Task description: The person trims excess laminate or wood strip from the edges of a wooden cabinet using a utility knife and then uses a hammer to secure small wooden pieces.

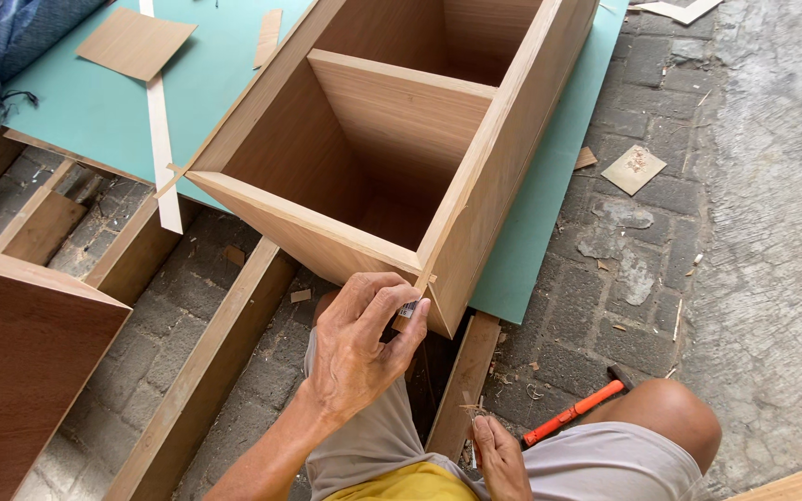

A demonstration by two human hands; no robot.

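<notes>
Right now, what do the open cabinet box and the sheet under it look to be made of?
Cabinet box: likely plywood or board faced in matte light wood veneer; straight grain, and thin strips stick out at the corner by the left hand. Sheet: smooth flat teal panel, perhaps laminate-faced; core not visible.

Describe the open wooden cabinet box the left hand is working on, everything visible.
The wooden cabinet box is light brown veneered board, lying open side up on a teal sheet. An inner divider panel splits it into two compartments, both apparently empty. Its near corner juts past the sheet's edge above wooden beams on brick paving. The left hand pinches a small item against that corner; what it is cannot be told.
</notes>
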